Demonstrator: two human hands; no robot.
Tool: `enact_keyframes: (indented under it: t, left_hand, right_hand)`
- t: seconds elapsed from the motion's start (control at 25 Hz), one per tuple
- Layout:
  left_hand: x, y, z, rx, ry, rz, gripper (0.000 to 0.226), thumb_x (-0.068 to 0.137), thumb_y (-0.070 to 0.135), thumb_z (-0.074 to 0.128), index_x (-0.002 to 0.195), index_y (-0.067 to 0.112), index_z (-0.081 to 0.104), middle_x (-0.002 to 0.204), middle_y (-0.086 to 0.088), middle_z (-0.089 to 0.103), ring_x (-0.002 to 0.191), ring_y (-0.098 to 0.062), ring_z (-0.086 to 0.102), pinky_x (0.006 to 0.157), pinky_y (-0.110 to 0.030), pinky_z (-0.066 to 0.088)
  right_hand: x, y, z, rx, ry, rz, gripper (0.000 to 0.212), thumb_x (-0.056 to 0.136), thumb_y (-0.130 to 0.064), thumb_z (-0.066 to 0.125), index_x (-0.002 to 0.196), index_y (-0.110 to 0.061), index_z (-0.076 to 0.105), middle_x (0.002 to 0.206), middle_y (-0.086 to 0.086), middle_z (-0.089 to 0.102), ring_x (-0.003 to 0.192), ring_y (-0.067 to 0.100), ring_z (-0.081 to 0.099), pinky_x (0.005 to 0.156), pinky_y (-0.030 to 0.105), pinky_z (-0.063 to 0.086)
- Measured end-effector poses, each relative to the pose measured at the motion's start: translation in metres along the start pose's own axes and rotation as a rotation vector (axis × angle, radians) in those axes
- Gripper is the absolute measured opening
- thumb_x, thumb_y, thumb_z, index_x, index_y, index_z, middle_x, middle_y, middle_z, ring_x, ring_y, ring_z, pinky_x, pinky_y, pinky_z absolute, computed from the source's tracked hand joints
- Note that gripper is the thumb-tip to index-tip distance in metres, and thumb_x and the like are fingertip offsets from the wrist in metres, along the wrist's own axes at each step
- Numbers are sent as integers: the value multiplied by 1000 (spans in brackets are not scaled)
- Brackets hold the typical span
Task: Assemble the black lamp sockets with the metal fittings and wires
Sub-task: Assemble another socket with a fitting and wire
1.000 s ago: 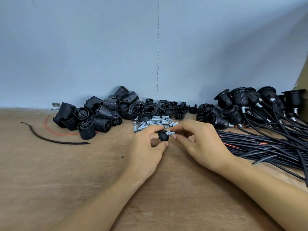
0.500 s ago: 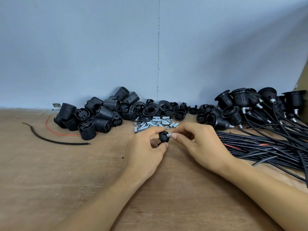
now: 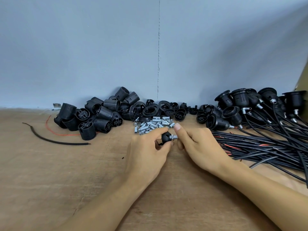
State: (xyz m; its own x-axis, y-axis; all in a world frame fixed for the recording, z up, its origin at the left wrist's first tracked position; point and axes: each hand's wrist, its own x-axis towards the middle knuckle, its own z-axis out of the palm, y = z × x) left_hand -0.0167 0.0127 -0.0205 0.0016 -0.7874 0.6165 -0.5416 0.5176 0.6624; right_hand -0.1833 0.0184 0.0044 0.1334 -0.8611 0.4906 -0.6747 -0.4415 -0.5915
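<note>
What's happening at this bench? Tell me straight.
A person is assembling lamp sockets by hand. The left hand holds a small black socket cap, and the right hand pinches a threaded metal fitting that sticks out of the cap's end. More loose fittings lie just behind, bare socket bodies to the left, wired sockets to the right.

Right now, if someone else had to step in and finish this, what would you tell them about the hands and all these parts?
Left hand grips a black cap; right hand pinches a metal fitting sticking out of the cap's end, apparently being screwed in.
Spare fittings lie just behind the hands, socket bodies are heaped at left, loose caps sit by the wall.
Done: wired sockets piled at right, above the wire bundle.
Left: finish this cap, then work through the many loose parts.
</note>
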Motion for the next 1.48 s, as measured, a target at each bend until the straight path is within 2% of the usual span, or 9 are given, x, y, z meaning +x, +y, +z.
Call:
enact_keyframes:
  t: [0.2, 0.4, 0.52, 0.68, 0.84, 0.96, 1.12, 1.28, 1.48]
  left_hand:
    - [3, -3, 1, 28, 26, -67, 35, 75, 31, 86, 107, 40, 76, 71, 25, 70, 61, 5, 61, 59, -18, 51]
    - [1, -3, 1, 21, 22, -46, 34, 76, 31, 84, 106, 42, 74, 71, 25, 69, 60, 0, 63, 59, -24, 54]
    - [2, -4, 2, 14, 14, -76, 34, 76, 31, 85, 106, 43, 75, 73, 24, 72, 61, 0, 63, 61, -28, 56]
    - [1, -3, 2, 19, 21, -53, 36, 76, 30, 85, 109, 40, 75, 75, 28, 71, 62, 0, 63, 58, -17, 51]
    - [2, -4, 1, 10, -1, -76, 35, 77, 31, 84, 110, 39, 76, 79, 26, 73, 66, 2, 65, 65, -24, 55]
    - [2, -3, 1, -1, 10, -89, 35, 77, 29, 85, 109, 40, 75, 78, 28, 72, 67, 0, 65, 64, -24, 55]
    - [2, -3, 1, -3, 3, -103, 36, 77, 31, 85, 111, 40, 75, 81, 27, 73, 67, 1, 65, 65, -23, 55]
    - [2, -3, 0, -7, 2, -100, 36, 77, 30, 85, 111, 39, 76, 80, 24, 74, 66, 0, 65, 66, -27, 57]
    - [3, -4, 1, -7, -5, -101, 35, 77, 30, 86, 110, 38, 76, 81, 26, 74, 67, 1, 66, 65, -22, 55]
  right_hand:
    - [0, 1, -1, 58, -25, 8, 16, 96, -37, 58, 84, -27, 62, 70, -5, 64, 56, 11, 53, 55, 20, 41]
    - [1, 1, -1, 7, -11, 48, 47, 101, -48, 43, 66, -23, 62, 59, -1, 62, 55, 8, 55, 63, 30, 46]
    - [1, 2, -2, 54, -69, 49, 25, 97, -42, 55, 79, -27, 64, 68, -5, 66, 55, 8, 54, 59, 25, 44]
    - [1, 0, -1, 50, -51, 89, 52, 101, -54, 39, 68, -22, 63, 59, 2, 64, 54, 6, 56, 59, 19, 41]
    - [1, -1, -5, 238, -99, 106, 43, 93, -62, 43, 89, -26, 67, 71, -2, 66, 53, 1, 53, 59, 18, 40]
    - [2, 0, -4, 185, -115, 119, 59, 99, -59, 36, 73, -19, 70, 61, -2, 65, 50, 1, 51, 58, 15, 38]
    - [2, 1, -6, 210, -110, 125, 50, 96, -63, 39, 86, -24, 69, 66, -1, 65, 51, 0, 50, 57, 14, 37]
    - [1, -1, -6, 183, -168, 158, 63, 95, -67, 35, 68, -20, 68, 56, -1, 61, 49, 1, 50, 56, 12, 38]
    - [1, 2, -7, 233, -145, 95, 19, 94, -49, 57, 93, -33, 67, 71, -2, 63, 56, 6, 52, 58, 20, 39]
